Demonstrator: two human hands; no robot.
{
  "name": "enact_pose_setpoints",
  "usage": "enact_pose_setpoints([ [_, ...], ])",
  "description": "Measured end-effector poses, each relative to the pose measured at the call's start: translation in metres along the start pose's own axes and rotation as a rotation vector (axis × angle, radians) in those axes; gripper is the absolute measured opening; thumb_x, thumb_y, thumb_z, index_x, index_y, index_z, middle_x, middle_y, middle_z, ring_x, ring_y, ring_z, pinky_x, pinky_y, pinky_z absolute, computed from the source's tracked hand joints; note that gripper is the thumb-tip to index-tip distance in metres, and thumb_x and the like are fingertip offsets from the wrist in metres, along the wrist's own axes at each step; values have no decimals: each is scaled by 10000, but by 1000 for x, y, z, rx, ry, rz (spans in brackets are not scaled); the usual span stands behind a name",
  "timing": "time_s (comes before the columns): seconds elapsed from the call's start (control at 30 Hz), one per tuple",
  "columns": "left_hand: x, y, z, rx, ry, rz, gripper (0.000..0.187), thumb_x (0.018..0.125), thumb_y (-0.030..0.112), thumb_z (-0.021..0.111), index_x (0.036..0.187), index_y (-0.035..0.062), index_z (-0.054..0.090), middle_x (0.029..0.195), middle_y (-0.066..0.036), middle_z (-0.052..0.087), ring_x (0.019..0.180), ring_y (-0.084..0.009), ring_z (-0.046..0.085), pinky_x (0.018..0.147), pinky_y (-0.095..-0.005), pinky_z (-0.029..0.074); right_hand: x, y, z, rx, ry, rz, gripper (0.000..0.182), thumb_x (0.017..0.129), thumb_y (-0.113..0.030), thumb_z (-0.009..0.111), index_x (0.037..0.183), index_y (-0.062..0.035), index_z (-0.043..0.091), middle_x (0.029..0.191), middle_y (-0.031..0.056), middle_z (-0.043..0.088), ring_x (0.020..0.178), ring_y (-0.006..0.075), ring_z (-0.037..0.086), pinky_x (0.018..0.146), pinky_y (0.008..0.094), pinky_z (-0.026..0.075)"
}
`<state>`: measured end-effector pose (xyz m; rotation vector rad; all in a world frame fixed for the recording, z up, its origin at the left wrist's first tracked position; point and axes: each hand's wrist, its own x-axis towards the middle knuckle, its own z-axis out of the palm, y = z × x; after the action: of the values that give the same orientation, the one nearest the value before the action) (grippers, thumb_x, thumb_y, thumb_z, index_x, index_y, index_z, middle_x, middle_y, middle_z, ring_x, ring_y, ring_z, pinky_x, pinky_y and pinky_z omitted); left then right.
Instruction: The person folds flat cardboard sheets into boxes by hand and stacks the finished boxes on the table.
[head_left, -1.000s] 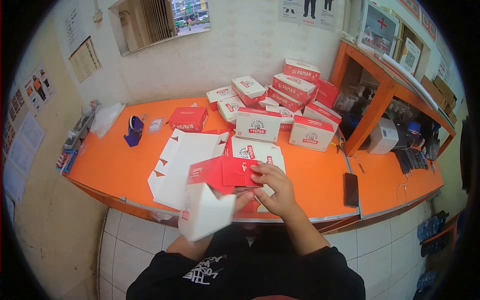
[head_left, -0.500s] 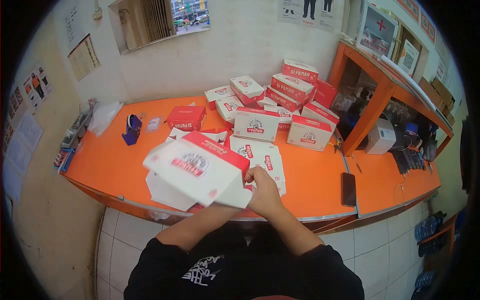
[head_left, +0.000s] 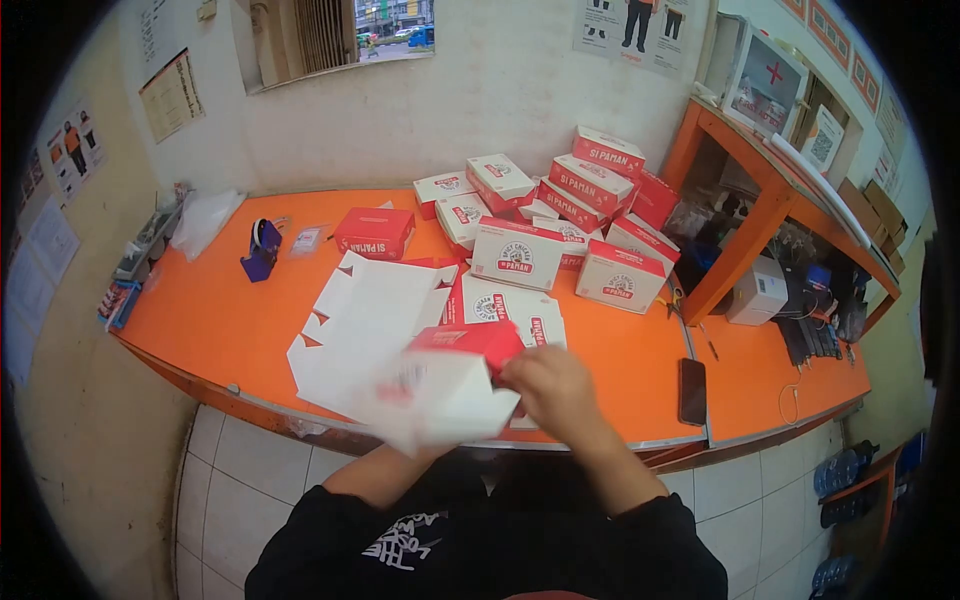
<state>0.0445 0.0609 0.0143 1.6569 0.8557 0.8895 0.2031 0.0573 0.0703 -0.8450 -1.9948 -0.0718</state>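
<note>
A red-and-white cardboard food box (head_left: 440, 385), partly folded and blurred by motion, is held tilted above the table's front edge. My right hand (head_left: 550, 390) pinches its right side, near the red end panel and a white flap. Behind and under the box goes my left hand (head_left: 428, 453); only a bit near the wrist shows, and its fingers are hidden. Flat unfolded box blanks (head_left: 360, 320) lie under and behind the held box, one with its plain white inside up. More flat printed blanks (head_left: 510, 305) lie to the right.
Several folded boxes (head_left: 515, 255) are piled at the back right, and one red box (head_left: 374, 234) stands left of them. A blue tape dispenser (head_left: 262, 252) sits at the left. Phone (head_left: 692, 392), scissors (head_left: 675, 300) and an orange shelf (head_left: 740, 265) are on the right.
The box has come down and nearer to my body, tilting and turning in my hands. More of the white blank beneath shows. My right hand has shifted slightly right and down. The camera view has moved slightly.
</note>
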Motion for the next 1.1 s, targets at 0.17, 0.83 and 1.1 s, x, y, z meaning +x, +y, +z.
enact_pose_setpoints([
  [0.17, -24, 37, 0, -461, 29, 12, 250, 774, 176, 590, 952, 11, 530, 813, -155, 623, 747, -300, 623, 693, -404, 483, -25, -25, 12, 642, 164, 616, 154, 719, -35, 721, 834, -8, 622, 879, 112, 630, 776, 192, 626, 609, 279, 505],
  [0.83, -11, 80, 12, 693, -371, 198, 435, 805, 326, 615, 1163, 89, 544, 940, -179, 626, 870, -336, 603, 781, -423, 454, -21, 38, -7, -213, -676, 197, 323, 730, -178, 632, 1027, -56, 598, 813, 141, 627, 787, 303, 605, 681, 405, 470],
  [1.1, -5, 72, -23, 1363, -134, 199, 253, 797, 332, 620, 937, 122, 641, 663, -52, 608, 620, -213, 589, 648, -340, 419, -27, 33, -24, -129, -343, -90, 146, 699, -111, 632, 842, -81, 621, 692, 64, 570, 673, 232, 562, 616, 359, 436],
])
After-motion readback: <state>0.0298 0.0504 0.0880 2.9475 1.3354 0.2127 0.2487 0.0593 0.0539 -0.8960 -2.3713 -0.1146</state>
